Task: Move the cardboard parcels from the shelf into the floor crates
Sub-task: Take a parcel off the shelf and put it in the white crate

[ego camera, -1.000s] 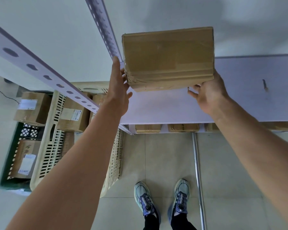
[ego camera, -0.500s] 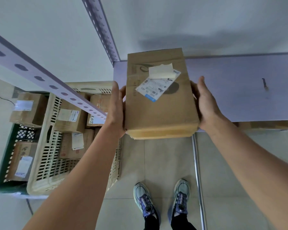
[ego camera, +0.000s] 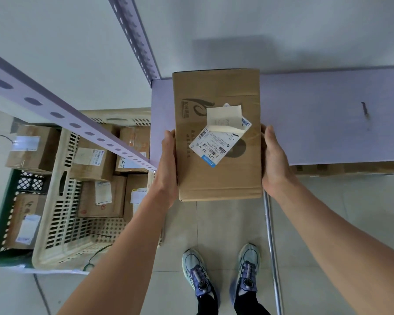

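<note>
Tiled floor [ego camera: 225, 223], lilac shelf [ego camera: 328, 114] upper right | cardboard parcel [ego camera: 217, 173] at frame centre, label up, across the shelf's front edge | left hand [ego camera: 167, 164] grips its left side, right hand [ego camera: 274, 162] its right, thumbs on top, fingers hidden | cream crate [ego camera: 62, 223], green crate [ego camera: 2, 219] lower left, both holding parcels
</note>
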`<state>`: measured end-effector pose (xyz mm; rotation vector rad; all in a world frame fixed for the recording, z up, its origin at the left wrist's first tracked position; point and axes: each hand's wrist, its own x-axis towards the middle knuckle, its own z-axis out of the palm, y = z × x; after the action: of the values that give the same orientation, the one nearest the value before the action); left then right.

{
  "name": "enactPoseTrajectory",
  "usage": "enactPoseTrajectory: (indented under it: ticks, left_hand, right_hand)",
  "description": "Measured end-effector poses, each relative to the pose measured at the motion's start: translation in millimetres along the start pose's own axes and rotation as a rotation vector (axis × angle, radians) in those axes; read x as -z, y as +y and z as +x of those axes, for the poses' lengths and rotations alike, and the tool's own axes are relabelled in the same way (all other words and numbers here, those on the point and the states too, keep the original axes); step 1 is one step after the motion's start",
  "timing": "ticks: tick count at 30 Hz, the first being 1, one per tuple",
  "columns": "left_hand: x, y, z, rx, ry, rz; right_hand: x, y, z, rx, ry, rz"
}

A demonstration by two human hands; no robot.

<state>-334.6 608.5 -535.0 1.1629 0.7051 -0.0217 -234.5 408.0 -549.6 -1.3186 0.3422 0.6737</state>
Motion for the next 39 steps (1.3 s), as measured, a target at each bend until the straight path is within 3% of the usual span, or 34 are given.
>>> enactPoseTrajectory:
  ticks: [17,26,39]
  left_hand:
    - [-0.1,4.2,-23.8,0.065,0.042,0.034]
    - [16.5,-10.2,-104.7,0.105,-0.035,0.050]
    - [100.1,-70.5,-262.0,0.084,-0.081,0.000]
  right_hand:
    - [-2.5,-4.3,-27.3,-0.001,0.030,-0.034]
    - [7.9,27.2,-113.8,0.050,0.048,0.020]
    - [-5.6,128.9,-246.8,-0.122,-0.031,-0.006]
